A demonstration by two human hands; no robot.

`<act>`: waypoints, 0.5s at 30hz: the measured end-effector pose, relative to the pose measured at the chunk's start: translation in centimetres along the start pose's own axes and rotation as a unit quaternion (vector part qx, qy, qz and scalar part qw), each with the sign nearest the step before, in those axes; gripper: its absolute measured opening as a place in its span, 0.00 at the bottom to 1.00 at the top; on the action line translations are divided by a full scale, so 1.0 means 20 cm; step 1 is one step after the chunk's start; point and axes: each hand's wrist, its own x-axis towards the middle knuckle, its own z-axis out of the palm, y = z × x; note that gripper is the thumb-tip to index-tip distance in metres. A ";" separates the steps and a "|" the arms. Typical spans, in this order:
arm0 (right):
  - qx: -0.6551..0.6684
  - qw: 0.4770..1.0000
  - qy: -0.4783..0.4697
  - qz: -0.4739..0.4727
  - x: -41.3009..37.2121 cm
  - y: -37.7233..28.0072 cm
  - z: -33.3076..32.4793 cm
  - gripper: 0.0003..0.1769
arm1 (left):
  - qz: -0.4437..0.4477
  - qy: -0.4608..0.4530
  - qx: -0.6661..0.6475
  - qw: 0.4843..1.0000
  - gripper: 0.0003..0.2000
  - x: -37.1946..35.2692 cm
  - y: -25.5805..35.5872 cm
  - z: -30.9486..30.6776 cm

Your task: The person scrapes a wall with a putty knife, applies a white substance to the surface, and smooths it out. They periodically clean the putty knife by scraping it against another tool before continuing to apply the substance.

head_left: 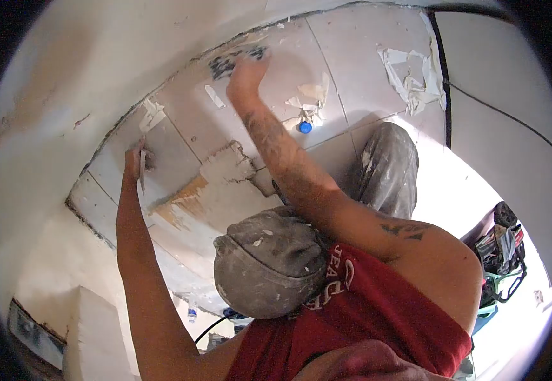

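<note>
My left hand (133, 162) is closed around a thin, flat, blade-like tool (142, 170) seen nearly edge-on, just above the tiled floor (180, 105). Further forward, my right hand (249, 71) is on a dark-and-white patterned rag (225, 63) beside the base of the wall. Motion blurs that hand and the rag, and its fingers are partly hidden. Between my arms lies a torn sheet of paper or cardboard (225, 178), brown along one edge. A blue cap (305, 127) sits right of my right forearm, next to crumpled pale scraps (314, 95).
A cream wall (66, 95) curves along the left and far side. Torn white paper (415, 82) lies at the upper right, near a dark strip and a cable (511, 108). My dusty grey trouser knees (269, 267) rest close by. Assorted gear (501, 254) stands at far right.
</note>
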 end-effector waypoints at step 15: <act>-0.521 0.830 -0.053 -0.191 -0.27 0.10 0.39 0.40 | 0.027 0.003 -0.001 1.000 0.26 -0.10 0.08 0.06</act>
